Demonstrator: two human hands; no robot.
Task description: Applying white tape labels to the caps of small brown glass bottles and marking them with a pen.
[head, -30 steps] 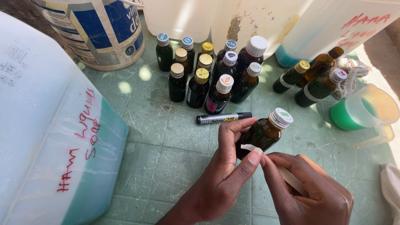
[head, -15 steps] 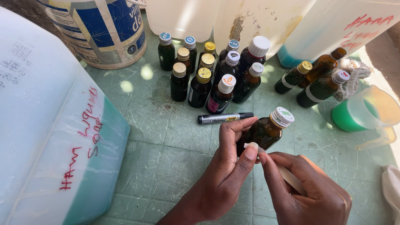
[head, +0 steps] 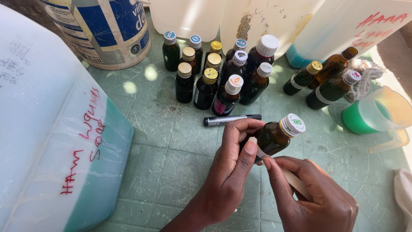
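My left hand (head: 231,165) grips a small brown glass bottle (head: 274,136) with a white cap, held tilted above the green tiled table (head: 163,163). Its thumb presses the end of a pale strip of tape (head: 259,151) onto the bottle's side. My right hand (head: 315,195) pinches the other end of the strip just below the bottle and holds the rest of the strip against the palm. A black marker (head: 231,119) lies on the table just beyond my left hand.
Several dark capped bottles (head: 212,81) stand in a cluster behind the marker, three more (head: 326,83) at right. A big jug of blue-green liquid (head: 56,141) fills the left. A plastic measuring jug with green liquid (head: 377,114) sits at right. Large containers (head: 107,30) line the back.
The camera has dipped slightly. My left thumb has slid along the strip on the bottle; the hands and bottle stay in nearly the same place.
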